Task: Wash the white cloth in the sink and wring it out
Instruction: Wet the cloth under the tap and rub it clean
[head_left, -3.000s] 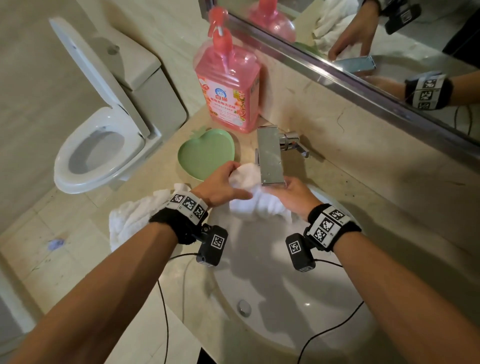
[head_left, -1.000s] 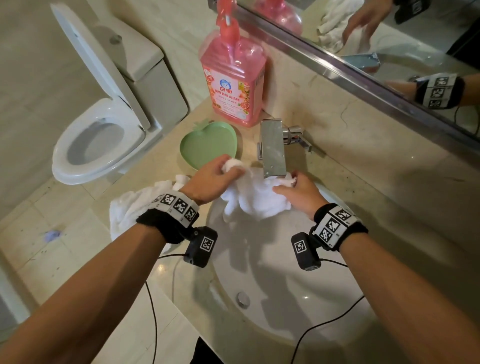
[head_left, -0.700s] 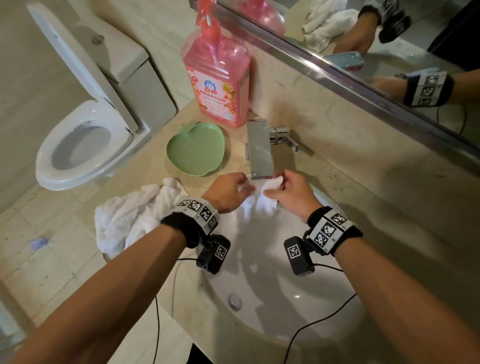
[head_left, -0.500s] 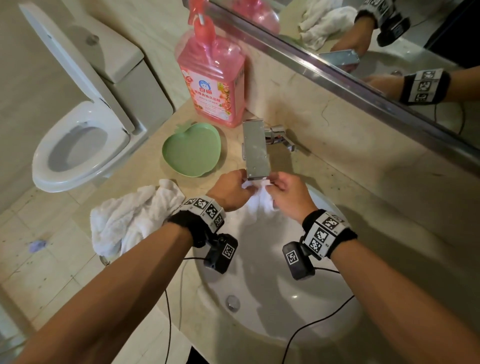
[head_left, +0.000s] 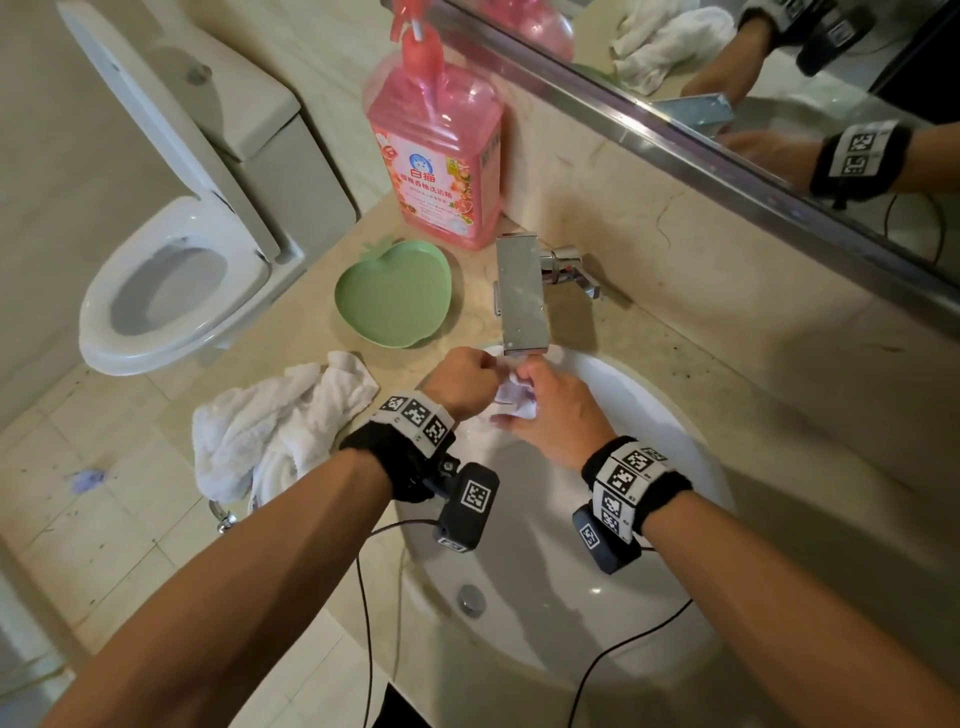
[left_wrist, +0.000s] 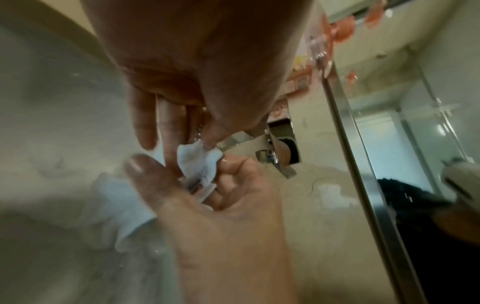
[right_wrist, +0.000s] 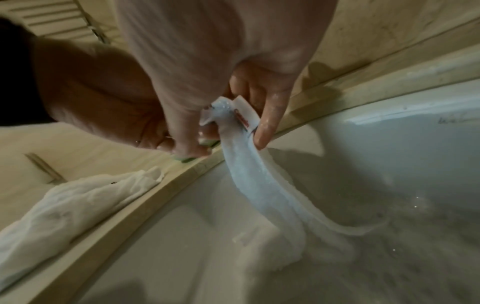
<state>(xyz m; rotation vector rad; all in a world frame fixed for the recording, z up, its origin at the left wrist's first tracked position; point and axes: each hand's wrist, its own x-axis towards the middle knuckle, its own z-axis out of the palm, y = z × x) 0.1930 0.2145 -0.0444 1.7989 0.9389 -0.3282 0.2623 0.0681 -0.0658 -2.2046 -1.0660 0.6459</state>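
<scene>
The counter (head_left: 675, 364) is carrying a white sink (head_left: 649, 426) set into it, with a toilet (head_left: 171, 280) standing off to the left. The head view alone is showing a pink soap bottle (head_left: 436, 156), a green dish (head_left: 395, 293) and a spare towel (head_left: 280, 421) lying beside the basin. Under the tap (head_left: 522, 296), the left hand (head_left: 462, 382) and right hand (head_left: 550, 410) are pressing together, both pinching the white cloth (head_left: 511, 402), which from above is showing only as a small crumpled bit. The right wrist view is showing more: the white cloth (right_wrist: 259, 185) is hanging down in a long wet strip into the basin, a red-printed label (right_wrist: 244, 121) near the fingers (right_wrist: 270, 115). The left wrist view is coming out blurred, the cloth's far end hard to make out.
</scene>
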